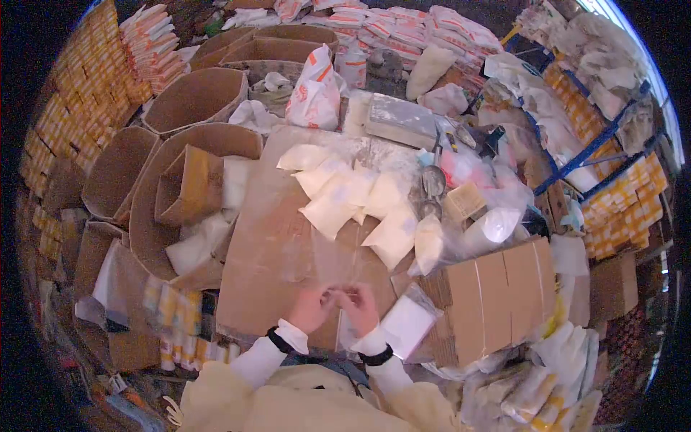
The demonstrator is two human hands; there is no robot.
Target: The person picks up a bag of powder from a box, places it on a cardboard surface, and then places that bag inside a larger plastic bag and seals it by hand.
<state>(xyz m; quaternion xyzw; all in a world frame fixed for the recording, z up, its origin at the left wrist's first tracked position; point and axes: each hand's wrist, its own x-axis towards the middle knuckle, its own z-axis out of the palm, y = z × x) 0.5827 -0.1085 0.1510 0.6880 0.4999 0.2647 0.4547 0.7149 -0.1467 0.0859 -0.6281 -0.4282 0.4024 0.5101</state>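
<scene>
My left hand (312,307) and my right hand (358,307) meet low over a cardboard sheet (263,252), fingertips pinched close together. Between them is a thin, see-through plastic bag (335,261), faint against the cardboard and partly hidden by the fingers. Beyond it lie several filled pouches (327,205) of pale powder, heaped on the sheet. One more pouch (428,245) rests to the right. Just right of my right hand is a stack of flat clear bags (409,324).
Cardboard drums (194,101) stand at the left, one holding a carton (191,186). A powder-dusted scale (401,120) sits at the back, near a white-and-orange sack (314,90). Metal scoops (432,181) and flattened cartons (500,299) are on the right, before a blue rack (597,155).
</scene>
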